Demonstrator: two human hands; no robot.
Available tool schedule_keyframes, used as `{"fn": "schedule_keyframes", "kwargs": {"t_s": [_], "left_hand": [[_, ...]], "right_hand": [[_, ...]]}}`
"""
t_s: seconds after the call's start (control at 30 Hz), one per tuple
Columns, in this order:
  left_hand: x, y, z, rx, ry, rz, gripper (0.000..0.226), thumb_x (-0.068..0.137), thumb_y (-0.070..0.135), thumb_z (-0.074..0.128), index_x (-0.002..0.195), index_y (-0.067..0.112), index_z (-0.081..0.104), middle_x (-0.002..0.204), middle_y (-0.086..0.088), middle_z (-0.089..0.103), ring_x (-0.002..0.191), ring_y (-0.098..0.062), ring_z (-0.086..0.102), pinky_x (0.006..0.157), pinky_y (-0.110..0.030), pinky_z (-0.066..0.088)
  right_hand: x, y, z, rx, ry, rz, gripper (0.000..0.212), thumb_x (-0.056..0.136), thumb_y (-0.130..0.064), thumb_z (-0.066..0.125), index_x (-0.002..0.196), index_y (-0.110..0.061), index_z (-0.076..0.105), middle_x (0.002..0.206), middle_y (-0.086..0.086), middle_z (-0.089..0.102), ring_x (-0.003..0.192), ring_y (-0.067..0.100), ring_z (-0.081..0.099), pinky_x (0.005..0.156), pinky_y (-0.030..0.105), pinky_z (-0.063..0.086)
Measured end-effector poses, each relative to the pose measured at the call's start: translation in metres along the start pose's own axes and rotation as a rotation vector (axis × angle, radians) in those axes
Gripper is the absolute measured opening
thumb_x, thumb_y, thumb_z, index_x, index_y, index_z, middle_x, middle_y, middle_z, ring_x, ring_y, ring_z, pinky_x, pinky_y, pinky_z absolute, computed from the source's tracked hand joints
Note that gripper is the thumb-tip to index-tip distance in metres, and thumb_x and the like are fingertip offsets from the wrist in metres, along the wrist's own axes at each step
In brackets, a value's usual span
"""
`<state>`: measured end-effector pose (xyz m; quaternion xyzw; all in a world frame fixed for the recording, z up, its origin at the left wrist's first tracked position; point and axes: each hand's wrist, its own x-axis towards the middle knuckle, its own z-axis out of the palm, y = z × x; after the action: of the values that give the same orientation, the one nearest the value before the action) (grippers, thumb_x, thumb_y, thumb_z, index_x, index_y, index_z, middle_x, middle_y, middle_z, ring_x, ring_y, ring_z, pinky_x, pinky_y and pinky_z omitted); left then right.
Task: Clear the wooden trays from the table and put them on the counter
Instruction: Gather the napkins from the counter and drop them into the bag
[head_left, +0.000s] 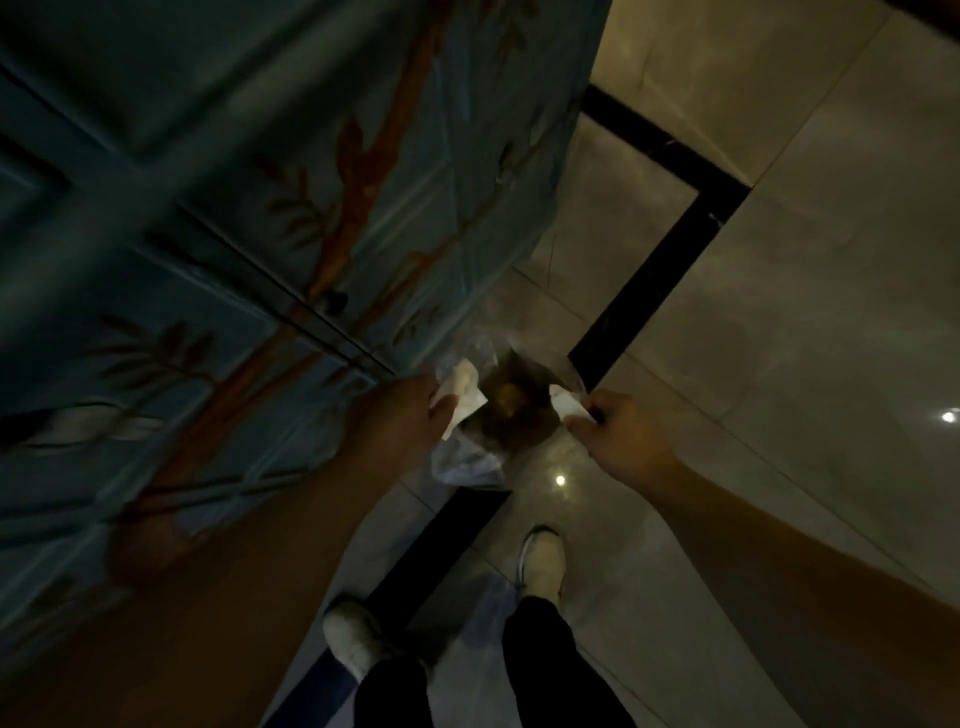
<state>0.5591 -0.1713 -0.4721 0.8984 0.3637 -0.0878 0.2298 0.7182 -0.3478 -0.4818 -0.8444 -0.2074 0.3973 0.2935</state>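
No wooden tray shows in this dim view. My left hand (415, 410) is closed on a crumpled white paper napkin (462, 397). My right hand (618, 431) pinches a smaller white paper scrap (566, 402). Both hands hover over a bin lined with a clear plastic bag (467, 467) that stands on the floor. Dark brownish waste (511, 410) lies inside the bin, between my two hands.
A tall blue painted cabinet (234, 234) with orange branch patterns fills the left side, close to the bin. Glossy beige floor tiles (779, 312) with a black border strip (660, 275) spread to the right. My two feet in white shoes (543, 564) stand below.
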Motion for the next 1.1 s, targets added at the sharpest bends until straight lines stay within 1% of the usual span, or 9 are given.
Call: {"fn": "schedule_keyframes", "kwargs": {"t_s": [0.07, 0.17, 0.33, 0.43, 0.53, 0.67, 0.77, 0.83, 1.1], "left_hand": [[0.017, -0.002, 0.033, 0.023, -0.05, -0.017, 0.031, 0.092, 0.043, 0.048, 0.08, 0.016, 0.054, 0.084, -0.017, 0.067, 0.079, -0.035, 0.063, 0.063, -0.033, 0.04], [0.043, -0.012, 0.1, 0.037, -0.078, -0.02, 0.033, 0.093, 0.044, 0.045, 0.087, 0.014, 0.057, 0.092, -0.016, 0.069, 0.086, -0.036, 0.063, 0.07, -0.039, 0.049], [0.067, -0.03, 0.18, 0.063, -0.153, -0.048, 0.038, 0.094, 0.047, 0.041, 0.101, 0.015, 0.06, 0.097, -0.014, 0.069, 0.088, -0.033, 0.064, 0.07, -0.036, 0.044], [0.078, -0.041, 0.209, 0.074, -0.206, -0.071, 0.038, 0.095, 0.047, 0.039, 0.102, 0.016, 0.059, 0.097, -0.013, 0.069, 0.088, -0.03, 0.064, 0.069, -0.034, 0.039], [0.088, -0.044, 0.221, 0.084, -0.263, -0.096, 0.041, 0.095, 0.048, 0.039, 0.111, 0.015, 0.056, 0.109, -0.014, 0.066, 0.099, -0.032, 0.062, 0.072, -0.035, 0.037], [0.091, -0.037, 0.21, 0.072, -0.276, -0.064, 0.046, 0.092, 0.055, 0.04, 0.117, 0.019, 0.053, 0.116, -0.011, 0.062, 0.102, -0.031, 0.06, 0.071, -0.035, 0.038], [0.085, -0.025, 0.182, 0.063, -0.243, 0.0, 0.042, 0.091, 0.051, 0.042, 0.115, 0.019, 0.054, 0.115, -0.011, 0.059, 0.102, -0.033, 0.059, 0.075, -0.041, 0.044], [0.079, -0.016, 0.156, 0.086, -0.198, 0.065, 0.04, 0.091, 0.047, 0.045, 0.114, 0.015, 0.054, 0.115, -0.012, 0.057, 0.104, -0.033, 0.057, 0.075, -0.043, 0.047], [0.04, 0.046, 0.0, 0.174, 0.004, 0.306, 0.06, 0.081, 0.048, 0.034, 0.123, 0.011, 0.054, 0.116, -0.016, 0.062, 0.102, -0.037, 0.06, 0.082, -0.046, 0.054]], "right_hand": [[0.028, 0.023, 0.021, 0.012, -0.019, 0.018, 0.03, 0.093, -0.031, 0.061, 0.063, -0.027, 0.06, 0.05, -0.02, 0.06, 0.056, -0.009, 0.059, 0.053, 0.006, 0.039], [0.078, 0.063, 0.06, -0.067, -0.071, 0.041, 0.025, 0.091, -0.034, 0.061, 0.086, -0.012, 0.072, 0.075, 0.0, 0.07, 0.067, 0.01, 0.064, 0.051, 0.018, 0.039], [0.132, 0.113, 0.104, -0.018, -0.095, 0.104, 0.031, 0.087, -0.034, 0.067, 0.098, -0.005, 0.07, 0.093, 0.014, 0.072, 0.088, 0.028, 0.068, 0.077, 0.037, 0.053], [0.143, 0.138, 0.113, 0.018, -0.096, 0.163, 0.039, 0.087, -0.034, 0.066, 0.115, -0.007, 0.064, 0.103, 0.012, 0.07, 0.097, 0.03, 0.067, 0.083, 0.038, 0.052], [0.142, 0.154, 0.11, -0.015, -0.078, 0.114, 0.029, 0.086, -0.027, 0.069, 0.109, -0.009, 0.061, 0.091, 0.008, 0.066, 0.092, 0.034, 0.067, 0.086, 0.047, 0.054], [0.133, 0.15, 0.094, -0.078, -0.053, 0.057, 0.027, 0.081, -0.03, 0.074, 0.102, -0.022, 0.06, 0.083, -0.003, 0.061, 0.088, 0.026, 0.065, 0.086, 0.041, 0.052], [0.12, 0.131, 0.075, -0.181, -0.095, -0.036, 0.056, 0.076, -0.044, 0.071, 0.122, -0.016, 0.06, 0.115, 0.008, 0.063, 0.108, 0.03, 0.062, 0.096, 0.043, 0.049], [0.108, 0.111, 0.058, -0.334, -0.105, -0.151, 0.063, 0.081, -0.04, 0.071, 0.135, -0.014, 0.052, 0.132, 0.014, 0.055, 0.117, 0.033, 0.057, 0.097, 0.043, 0.048], [0.041, 0.0, -0.032, -0.703, 0.037, -0.356, 0.083, 0.078, -0.063, 0.049, 0.146, -0.017, 0.035, 0.145, 0.018, 0.044, 0.123, 0.04, 0.051, 0.092, 0.046, 0.048]]}}
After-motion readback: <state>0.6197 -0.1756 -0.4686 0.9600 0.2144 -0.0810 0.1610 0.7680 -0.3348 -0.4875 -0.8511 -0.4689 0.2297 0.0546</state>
